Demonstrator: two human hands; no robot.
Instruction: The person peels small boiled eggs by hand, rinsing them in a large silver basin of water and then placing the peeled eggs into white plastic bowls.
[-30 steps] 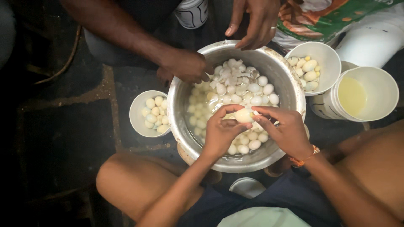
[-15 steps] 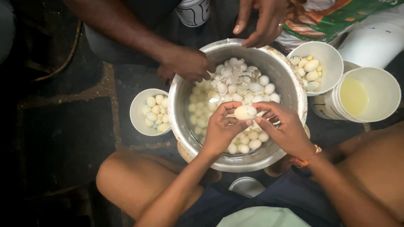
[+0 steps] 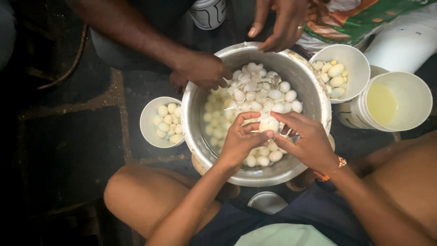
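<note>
While hands pinch egg | cups flank pot

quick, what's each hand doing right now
Left hand: closed on the small white egg over the metal pot.
Right hand: fingers pinching the same egg from the other side.

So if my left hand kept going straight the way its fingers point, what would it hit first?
The left hand points up and right, and its fingertips already touch the egg held between both hands. Beyond that lie more eggs in the pot, though depth is hard to judge.
</note>
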